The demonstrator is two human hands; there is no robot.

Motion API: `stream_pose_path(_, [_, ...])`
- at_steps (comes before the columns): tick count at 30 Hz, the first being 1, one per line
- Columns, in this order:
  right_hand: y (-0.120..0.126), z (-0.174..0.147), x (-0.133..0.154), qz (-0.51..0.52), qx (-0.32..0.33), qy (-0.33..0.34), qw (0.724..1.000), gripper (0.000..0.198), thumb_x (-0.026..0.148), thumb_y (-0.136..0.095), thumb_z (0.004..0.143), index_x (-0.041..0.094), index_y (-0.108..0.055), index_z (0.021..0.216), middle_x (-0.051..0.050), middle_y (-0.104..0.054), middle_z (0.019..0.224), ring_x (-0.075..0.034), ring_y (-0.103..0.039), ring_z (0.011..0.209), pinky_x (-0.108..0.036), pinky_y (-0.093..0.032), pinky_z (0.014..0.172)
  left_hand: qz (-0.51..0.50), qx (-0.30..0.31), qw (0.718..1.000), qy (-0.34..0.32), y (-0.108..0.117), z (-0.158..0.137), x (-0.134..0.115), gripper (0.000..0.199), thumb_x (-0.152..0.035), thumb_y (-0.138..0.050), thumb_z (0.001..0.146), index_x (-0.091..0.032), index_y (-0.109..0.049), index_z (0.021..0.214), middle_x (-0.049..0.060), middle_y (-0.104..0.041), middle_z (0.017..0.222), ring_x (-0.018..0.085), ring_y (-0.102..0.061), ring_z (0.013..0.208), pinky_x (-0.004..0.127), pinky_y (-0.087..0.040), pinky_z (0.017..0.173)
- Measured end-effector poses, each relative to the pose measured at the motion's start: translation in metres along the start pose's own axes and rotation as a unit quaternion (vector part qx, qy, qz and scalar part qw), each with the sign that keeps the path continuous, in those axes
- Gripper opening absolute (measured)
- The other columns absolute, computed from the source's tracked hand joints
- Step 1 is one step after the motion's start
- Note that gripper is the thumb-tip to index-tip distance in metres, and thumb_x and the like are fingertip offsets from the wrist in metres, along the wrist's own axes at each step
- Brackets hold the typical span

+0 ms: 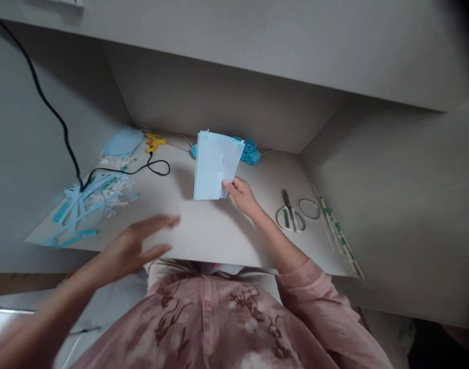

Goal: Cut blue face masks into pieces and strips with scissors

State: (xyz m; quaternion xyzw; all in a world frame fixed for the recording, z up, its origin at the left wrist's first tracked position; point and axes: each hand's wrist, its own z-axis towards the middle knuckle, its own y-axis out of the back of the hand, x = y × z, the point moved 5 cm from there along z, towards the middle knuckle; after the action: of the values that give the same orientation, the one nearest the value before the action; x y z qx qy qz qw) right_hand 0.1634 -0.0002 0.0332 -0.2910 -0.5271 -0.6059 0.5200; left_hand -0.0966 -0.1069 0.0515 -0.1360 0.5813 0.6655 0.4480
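Note:
My right hand (241, 195) is closed on a few light blue face mask sheets (215, 166), thumb on the near face, holding them raised above the middle of the table. No ear loops show on them. My left hand (142, 238) is over the front left of the table, slightly blurred, its fingers apart and nothing in it. Behind the held sheets, partly hidden, lie blue rolled flowers (250, 151) with thin sticks.
At the back left are a pile of face masks (124, 141) and a yellow glue gun (155, 142) with a black cord (65, 134). Cut strips (83, 202) cover the left side. Scissors (290, 215), a ring (308, 208) and green-patterned sticks (340, 233) lie right. Walls enclose the table.

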Motion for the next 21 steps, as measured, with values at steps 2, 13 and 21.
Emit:
stream_pose_path(2, [-0.001,-0.002,0.002,-0.003,0.019,0.002,1.000,0.038,0.055,-0.049,0.087,0.019,-0.051,0.075,0.000,-0.047,0.068,-0.013,-0.043,0.065,-0.024,-0.035,0.061,-0.028,-0.038,0.999,-0.019,-0.012,0.033,-0.007,0.064,-0.045,-0.074,0.072,-0.029,-0.054,0.131,0.008,-0.055,0.136,0.031,-0.050,0.127,0.045,-0.044,0.106])
stream_pose_path(13, [0.014,0.016,-0.047,0.093,0.028,-0.006,0.995,0.038,0.045,-0.062,0.080,0.017,-0.062,0.104,-0.005,-0.066,0.097,-0.016,-0.060,0.087,-0.028,-0.046,0.080,-0.309,-0.093,0.935,0.150,-0.108,0.169,0.034,0.059,-0.055,-0.073,0.058,-0.008,-0.069,0.094,0.014,-0.073,0.098,0.029,-0.066,0.093,0.038,-0.053,0.081])
stream_pose_path(21, [0.019,0.007,-0.063,0.028,-0.075,-0.012,0.997,0.034,0.044,-0.060,0.082,0.018,-0.063,0.103,-0.006,-0.068,0.097,-0.017,-0.061,0.085,-0.028,-0.047,0.080,-0.257,-0.068,0.949,0.172,-0.131,0.164,0.061,0.052,-0.054,-0.070,0.062,-0.009,-0.071,0.089,0.012,-0.074,0.092,0.029,-0.068,0.091,0.035,-0.054,0.076])
